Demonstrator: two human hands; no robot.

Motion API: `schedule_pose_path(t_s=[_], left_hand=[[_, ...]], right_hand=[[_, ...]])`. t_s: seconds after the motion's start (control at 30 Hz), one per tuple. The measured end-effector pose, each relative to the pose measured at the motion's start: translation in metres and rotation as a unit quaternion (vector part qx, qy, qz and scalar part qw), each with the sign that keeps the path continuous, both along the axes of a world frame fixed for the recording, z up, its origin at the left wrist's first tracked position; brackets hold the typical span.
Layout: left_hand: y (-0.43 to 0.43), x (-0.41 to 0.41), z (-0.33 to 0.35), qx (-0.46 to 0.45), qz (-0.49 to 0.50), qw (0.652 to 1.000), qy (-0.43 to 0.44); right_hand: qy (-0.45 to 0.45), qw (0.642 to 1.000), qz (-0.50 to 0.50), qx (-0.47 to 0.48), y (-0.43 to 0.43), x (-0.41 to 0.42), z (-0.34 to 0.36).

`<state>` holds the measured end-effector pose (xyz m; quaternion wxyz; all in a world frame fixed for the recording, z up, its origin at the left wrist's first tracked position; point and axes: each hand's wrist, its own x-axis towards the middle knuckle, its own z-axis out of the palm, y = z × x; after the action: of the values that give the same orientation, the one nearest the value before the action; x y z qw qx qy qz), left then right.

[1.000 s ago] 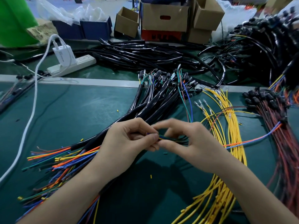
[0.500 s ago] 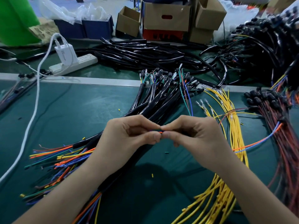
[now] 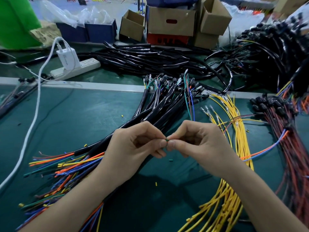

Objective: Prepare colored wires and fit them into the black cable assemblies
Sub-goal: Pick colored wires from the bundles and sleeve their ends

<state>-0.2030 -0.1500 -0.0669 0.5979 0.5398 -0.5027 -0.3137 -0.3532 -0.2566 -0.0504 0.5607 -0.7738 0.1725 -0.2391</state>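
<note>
left hand [image 3: 133,148] + right hand [image 3: 200,144]: fingers [image 3: 161,143] pinch green wire tip [image 3: 166,140] | over black cable assemblies [image 3: 158,106] on bench [image 3: 83,114] | probably prepping end: grip close to tip, pull straight, avoid kinks
</note>
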Motion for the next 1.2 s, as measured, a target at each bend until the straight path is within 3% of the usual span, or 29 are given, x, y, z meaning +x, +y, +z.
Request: schedule_pose_path(t_s=[0.17,0.27,0.43,0.57,0.83,1.2], left_hand=[[0.000,-0.001,0.002,0.050,-0.016,0.997,0.064],[0.000,0.000,0.006,0.079,-0.039,0.989,0.121],[0.001,0.002,0.011,0.112,-0.129,0.931,0.323],[0.000,-0.002,0.009,0.119,-0.143,0.898,0.399],[-0.001,-0.001,0.004,0.121,-0.165,0.881,0.426],[0.000,-0.003,0.006,0.126,-0.149,0.901,0.388]], right_hand=[[0.041,0.999,0.025,-0.024,-0.002,-0.001,-0.001],[0.009,1.000,0.030,0.004,-0.001,-0.002,0.004],[-0.045,0.997,0.018,0.060,-0.004,-0.005,0.011],[-0.047,0.996,0.018,0.069,-0.003,-0.006,0.012],[-0.049,0.995,0.026,0.080,-0.001,-0.006,0.011],[-0.046,0.995,0.034,0.081,0.000,-0.006,0.012]])
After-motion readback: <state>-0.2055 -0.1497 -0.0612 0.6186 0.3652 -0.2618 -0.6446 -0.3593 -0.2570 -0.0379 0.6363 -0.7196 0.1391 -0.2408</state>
